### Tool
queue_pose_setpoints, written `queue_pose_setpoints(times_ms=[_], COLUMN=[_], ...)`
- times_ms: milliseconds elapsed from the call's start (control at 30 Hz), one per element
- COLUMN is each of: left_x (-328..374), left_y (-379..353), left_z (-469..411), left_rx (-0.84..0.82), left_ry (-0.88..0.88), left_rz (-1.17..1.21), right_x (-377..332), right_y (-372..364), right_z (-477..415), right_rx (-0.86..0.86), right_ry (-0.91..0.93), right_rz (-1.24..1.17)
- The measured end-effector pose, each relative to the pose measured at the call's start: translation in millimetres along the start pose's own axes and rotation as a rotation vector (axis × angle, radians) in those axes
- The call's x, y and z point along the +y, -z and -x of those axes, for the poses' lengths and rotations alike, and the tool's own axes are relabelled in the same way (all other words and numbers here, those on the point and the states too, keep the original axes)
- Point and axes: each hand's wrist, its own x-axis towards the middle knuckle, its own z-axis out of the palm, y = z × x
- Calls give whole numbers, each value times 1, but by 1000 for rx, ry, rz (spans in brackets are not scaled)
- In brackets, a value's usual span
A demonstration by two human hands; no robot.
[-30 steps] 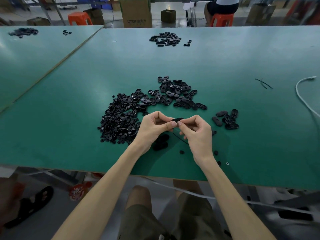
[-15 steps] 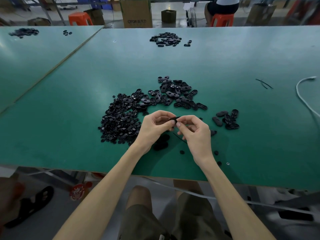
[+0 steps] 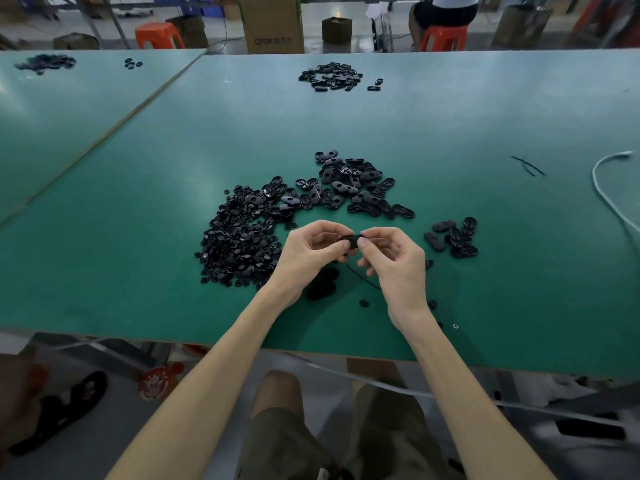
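Both hands meet just above the near part of the green bench (image 3: 485,133), and the bare forearms come in from the near edge. The left hand (image 3: 311,252) has curled fingers, and its thumb and fingertips grip the left end of a small black oval piece (image 3: 348,241). The right hand (image 3: 398,261) pinches the right end of the same piece between thumb and first finger, and its other fingers are curled loosely below. The piece is in the air between the two hands and does not touch the bench. The fingers cover most of it, so its exact shape is hard to see.

I count four groups of black parts on this bench. A heap of small round parts (image 3: 239,244) lies left of the hands. A pile of oval shells (image 3: 349,188) lies just beyond them. A small cluster of ovals (image 3: 457,237) lies to the right, and a far pile (image 3: 330,77) lies near the far edge. The parts in each group overlap too much to count. One white cable (image 3: 609,195) runs off the right edge. A few thin black strands (image 3: 528,166) lie near it.

Some dark pieces (image 3: 322,285) lie in the shadow under the left hand, and I cannot tell how many. One loose round part (image 3: 363,303) lies between the wrists. Beyond the bench stand one cardboard box (image 3: 272,22) and two orange stools (image 3: 159,34). A person sits on the right stool, cut off by the top edge.
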Motion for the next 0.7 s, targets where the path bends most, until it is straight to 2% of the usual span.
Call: queue_pose_setpoints(times_ms=[700], left_x=[-1], left_y=[0], left_z=[-1], left_rx=[-36], left_ry=[1], left_rz=[-6], right_x=[0], right_y=[1], right_z=[0], right_rx=[-8], right_ry=[-10], right_rz=[-29])
